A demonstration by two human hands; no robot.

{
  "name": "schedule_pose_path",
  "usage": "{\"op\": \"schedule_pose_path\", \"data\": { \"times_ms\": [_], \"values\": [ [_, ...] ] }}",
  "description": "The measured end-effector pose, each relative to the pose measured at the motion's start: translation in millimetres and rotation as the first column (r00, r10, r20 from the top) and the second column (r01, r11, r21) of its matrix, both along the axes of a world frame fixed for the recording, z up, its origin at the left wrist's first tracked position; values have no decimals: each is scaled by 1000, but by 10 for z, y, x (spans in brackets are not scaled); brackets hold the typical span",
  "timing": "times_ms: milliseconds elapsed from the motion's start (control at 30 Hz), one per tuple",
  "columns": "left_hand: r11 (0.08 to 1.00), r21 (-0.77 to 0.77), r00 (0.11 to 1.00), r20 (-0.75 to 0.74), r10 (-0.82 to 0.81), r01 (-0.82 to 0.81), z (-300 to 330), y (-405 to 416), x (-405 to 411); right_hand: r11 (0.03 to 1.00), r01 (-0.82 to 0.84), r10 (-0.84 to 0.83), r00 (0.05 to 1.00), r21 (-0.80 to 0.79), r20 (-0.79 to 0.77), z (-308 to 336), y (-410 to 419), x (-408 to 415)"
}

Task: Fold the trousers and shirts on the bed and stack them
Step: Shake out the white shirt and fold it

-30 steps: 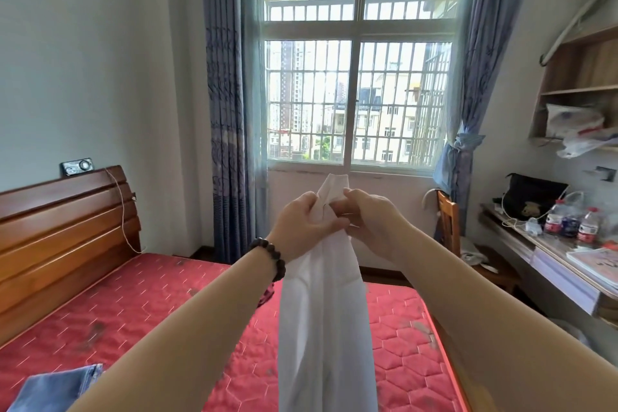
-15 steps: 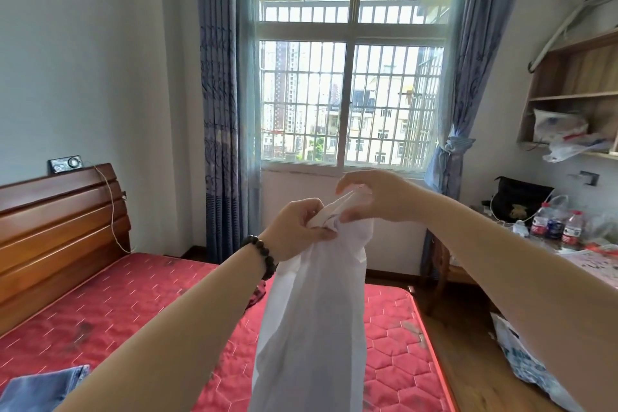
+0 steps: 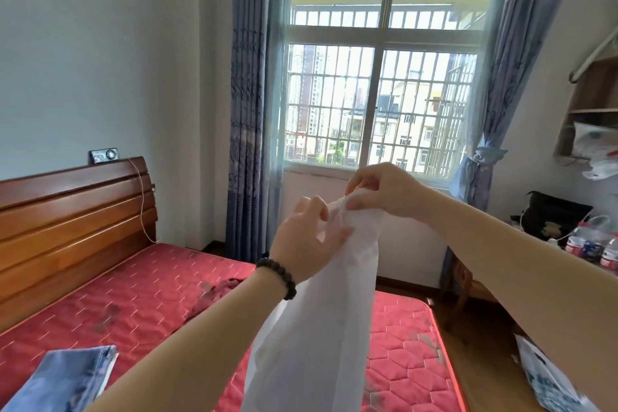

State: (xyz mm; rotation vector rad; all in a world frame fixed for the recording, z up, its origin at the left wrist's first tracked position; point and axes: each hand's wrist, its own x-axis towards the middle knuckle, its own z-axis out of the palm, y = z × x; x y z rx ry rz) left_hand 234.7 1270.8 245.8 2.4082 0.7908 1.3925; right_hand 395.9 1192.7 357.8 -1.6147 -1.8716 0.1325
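The white garment (image 3: 321, 328) is plain and slightly sheer. Below it, the bed (image 3: 140, 304) wears a red quilted cover stitched in pale hexagons, with darker smudges in places. On the bed's near left corner lie faded blue jeans (image 3: 67, 378); a dark red cloth (image 3: 214, 294) lies farther back. The headboard (image 3: 73, 217) is glossy reddish-brown wood. Blue-grey curtains (image 3: 249, 110) with a faint darker pattern hang beyond the bed. The bracelet (image 3: 279, 278) has dark brown beads.

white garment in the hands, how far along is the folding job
Done: blue jeans lie folded on the red mattress. In hand: the left hand and right hand pinch the top of the white garment, which hangs unfolded above the bed. Left: folding it, the dark red garment crumpled on the mattress, then stacking.
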Motion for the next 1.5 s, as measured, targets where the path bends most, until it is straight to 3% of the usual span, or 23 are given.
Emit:
{"op": "schedule_pose_path", "data": {
  "times_ms": [200,267,400,500,800,967,1167,1333,1500],
  "values": [
    [982,96,983,-65,171,-164,-73,-68,41,999,-3,0,999,51,54,103,1,-120],
    [990,61,989,-71,133,-128,-57,-55,43,999,2,-5,997,36,83,142,-30,-102],
    [989,-80,992,18,-125,126,2,-1,-19,1000,-10,13,980,-20,198,198,-108,-14],
    [969,-112,975,27,-220,222,63,1,-84,998,25,-12,974,-53,224,209,-159,45],
    [976,-102,980,68,-188,194,91,-42,-124,993,107,-90,961,-51,262,210,-216,62],
    [973,-122,979,-39,-200,194,-192,-82,-145,991,134,-134,963,17,235,257,-184,-21],
    [981,-108,984,-52,-170,164,-344,32,-255,983,168,-181,959,80,219,323,-164,25],
    [964,-166,975,-46,-216,206,-222,105,-346,973,214,-229,921,82,314,348,-185,155],
    [933,-208,952,157,-264,293,52,247,-515,955,219,-259,946,201,198,413,-223,300]
  ]
}}
